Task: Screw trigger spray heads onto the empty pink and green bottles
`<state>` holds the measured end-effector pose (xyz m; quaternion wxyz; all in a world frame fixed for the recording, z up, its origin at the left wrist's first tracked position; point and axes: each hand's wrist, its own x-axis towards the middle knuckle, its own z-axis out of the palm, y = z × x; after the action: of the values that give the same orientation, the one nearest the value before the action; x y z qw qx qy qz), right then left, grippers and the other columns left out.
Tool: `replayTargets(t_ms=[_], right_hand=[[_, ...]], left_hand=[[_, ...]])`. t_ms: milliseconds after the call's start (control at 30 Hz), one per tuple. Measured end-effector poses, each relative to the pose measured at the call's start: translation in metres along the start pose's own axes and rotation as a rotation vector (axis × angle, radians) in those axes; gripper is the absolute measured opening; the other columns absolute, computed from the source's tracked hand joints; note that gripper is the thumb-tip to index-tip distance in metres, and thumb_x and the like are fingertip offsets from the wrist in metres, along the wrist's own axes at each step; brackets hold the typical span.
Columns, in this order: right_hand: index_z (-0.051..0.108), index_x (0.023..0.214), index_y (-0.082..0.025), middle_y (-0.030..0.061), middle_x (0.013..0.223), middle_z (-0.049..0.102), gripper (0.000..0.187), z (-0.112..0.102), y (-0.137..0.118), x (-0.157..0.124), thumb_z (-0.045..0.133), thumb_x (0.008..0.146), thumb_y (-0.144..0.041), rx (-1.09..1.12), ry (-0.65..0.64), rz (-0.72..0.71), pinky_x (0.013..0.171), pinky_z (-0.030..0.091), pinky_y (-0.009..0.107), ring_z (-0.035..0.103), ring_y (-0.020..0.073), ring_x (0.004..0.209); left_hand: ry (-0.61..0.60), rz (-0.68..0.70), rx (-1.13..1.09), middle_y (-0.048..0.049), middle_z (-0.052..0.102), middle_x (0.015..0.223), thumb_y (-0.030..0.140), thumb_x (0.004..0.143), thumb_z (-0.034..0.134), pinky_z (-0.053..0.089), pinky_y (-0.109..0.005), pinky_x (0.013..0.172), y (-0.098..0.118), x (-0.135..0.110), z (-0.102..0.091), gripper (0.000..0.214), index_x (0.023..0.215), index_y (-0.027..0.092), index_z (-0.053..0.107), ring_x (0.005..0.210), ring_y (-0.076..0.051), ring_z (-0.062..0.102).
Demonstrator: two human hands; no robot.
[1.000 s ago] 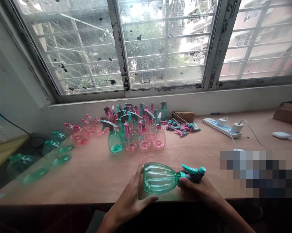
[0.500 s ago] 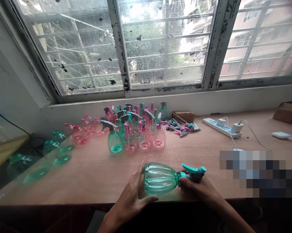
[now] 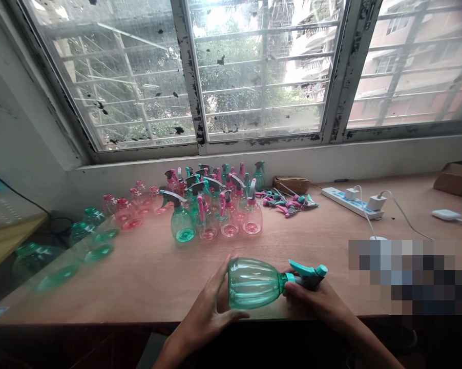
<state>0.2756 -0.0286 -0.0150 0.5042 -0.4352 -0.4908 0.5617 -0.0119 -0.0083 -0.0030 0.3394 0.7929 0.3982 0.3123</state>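
We cup the ribbed green spray bottle (image 3: 254, 284) sideways in our left hand (image 3: 207, 308), apparently to steady it, while our right hand (image 3: 322, 301) grips its trigger head (image 3: 311, 273)

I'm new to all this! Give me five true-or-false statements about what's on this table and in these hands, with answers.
1. The right hand grips the held bottle near its spray head. True.
2. That bottle is pink. False: it is green.
3. Loose spray heads lie piled on the table. True.
4. The green bottles at far left have sprayers fitted. False: they have none.
5. The power strip has nothing plugged in. False: white plugs sit in it.
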Motion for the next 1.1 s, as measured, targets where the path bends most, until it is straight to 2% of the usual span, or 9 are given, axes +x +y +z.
replayTargets(t_ms=[133, 267, 333, 533, 700, 833, 933, 1033, 1100], right_hand=[[0.078, 0.093, -0.018, 0.0033, 0.063, 0.073, 0.046, 0.0001, -0.0003, -0.0005, 0.084, 0.071, -0.058, 0.026, 0.004, 0.021, 0.065, 0.052, 0.036, 0.066, 0.0229, 0.061], [0.078, 0.094, -0.018, 0.0027, 0.063, 0.073, 0.045, 0.0008, 0.0004, -0.0008, 0.086, 0.071, -0.056, 0.065, 0.004, 0.024, 0.064, 0.05, 0.035, 0.066, 0.0218, 0.06], [0.077, 0.095, -0.018, 0.0024, 0.062, 0.073, 0.045, 0.001, 0.0009, -0.0007, 0.087, 0.071, -0.054, 0.076, -0.003, 0.025, 0.063, 0.049, 0.035, 0.065, 0.0215, 0.059], [0.077, 0.094, -0.018, 0.0028, 0.062, 0.074, 0.045, 0.0, 0.0028, 0.0001, 0.086, 0.072, -0.056, 0.09, -0.005, 0.026, 0.063, 0.048, 0.034, 0.066, 0.0214, 0.06], [0.076, 0.096, -0.018, 0.0024, 0.062, 0.074, 0.046, 0.0, 0.002, -0.0005, 0.085, 0.073, -0.056, 0.073, -0.009, 0.025, 0.065, 0.048, 0.034, 0.066, 0.0212, 0.061], [0.077, 0.093, -0.017, 0.0031, 0.065, 0.074, 0.046, 0.0, 0.0025, 0.0002, 0.087, 0.071, -0.056, 0.054, 0.002, 0.028, 0.067, 0.05, 0.035, 0.066, 0.0218, 0.064], [0.076, 0.091, -0.017, 0.0037, 0.065, 0.075, 0.045, -0.0009, 0.0047, 0.002, 0.086, 0.072, -0.057, 0.075, -0.004, 0.016, 0.066, 0.051, 0.035, 0.067, 0.0218, 0.063], [0.076, 0.091, -0.017, 0.0042, 0.067, 0.075, 0.046, -0.0021, 0.0061, 0.0031, 0.085, 0.072, -0.058, 0.073, -0.028, 0.021, 0.066, 0.052, 0.036, 0.068, 0.0226, 0.062], [0.077, 0.092, -0.017, 0.0043, 0.065, 0.075, 0.047, -0.0023, 0.006, 0.0027, 0.085, 0.072, -0.058, 0.042, -0.028, 0.019, 0.068, 0.052, 0.036, 0.068, 0.0231, 0.064]], left_hand=[[0.024, 0.091, -0.021, -0.0057, 0.024, 0.169, 0.02, 0.094, 0.065, 0.025, -0.051, 0.125, -0.0053, -0.0006, 0.004, 0.091, 0.162, 0.039, 0.007, 0.154, -0.03, 0.027], [0.011, 0.028, 0.005, -0.0087, 0.027, 0.168, 0.025, 0.08, 0.083, 0.028, -0.054, 0.124, -0.0046, -0.0023, 0.0033, 0.117, 0.162, 0.039, 0.001, 0.152, -0.036, 0.031], [0.005, 0.01, 0.029, -0.0084, 0.028, 0.167, 0.028, 0.077, 0.087, 0.027, -0.054, 0.124, -0.0028, -0.0024, 0.002, 0.12, 0.162, 0.039, 0.002, 0.152, -0.037, 0.029], [0.03, 0.062, 0.009, -0.006, 0.029, 0.167, 0.021, 0.093, 0.066, 0.028, -0.051, 0.124, -0.0047, -0.0032, 0.0054, 0.094, 0.161, 0.04, 0.006, 0.152, -0.031, 0.032], [0.016, -0.003, 0.064, -0.0108, 0.032, 0.165, 0.034, 0.076, 0.088, 0.029, -0.056, 0.123, -0.0005, -0.0037, 0.0038, 0.121, 0.162, 0.036, 0.003, 0.151, -0.039, 0.031], [-0.017, 0.024, 0.075, -0.0121, 0.03, 0.166, 0.033, 0.083, 0.082, 0.027, -0.054, 0.124, -0.0006, -0.0018, 0.0022, 0.109, 0.163, 0.032, 0.007, 0.153, -0.037, 0.027], [0.008, 0.083, 0.066, -0.0068, 0.025, 0.168, 0.023, 0.09, 0.072, 0.026, -0.053, 0.125, -0.0049, -0.0013, 0.0048, 0.101, 0.161, 0.04, 0.002, 0.154, -0.032, 0.025], [0.003, 0.076, 0.071, -0.0066, 0.026, 0.168, 0.026, 0.085, 0.079, 0.028, -0.055, 0.124, -0.0057, -0.0019, 0.0059, 0.113, 0.16, 0.043, -0.004, 0.154, -0.033, 0.027], [-0.023, 0.052, 0.067, -0.0095, 0.027, 0.167, 0.033, 0.078, 0.087, 0.028, -0.055, 0.123, -0.0036, -0.0023, 0.0043, 0.12, 0.161, 0.04, 0.0, 0.153, -0.036, 0.027]])
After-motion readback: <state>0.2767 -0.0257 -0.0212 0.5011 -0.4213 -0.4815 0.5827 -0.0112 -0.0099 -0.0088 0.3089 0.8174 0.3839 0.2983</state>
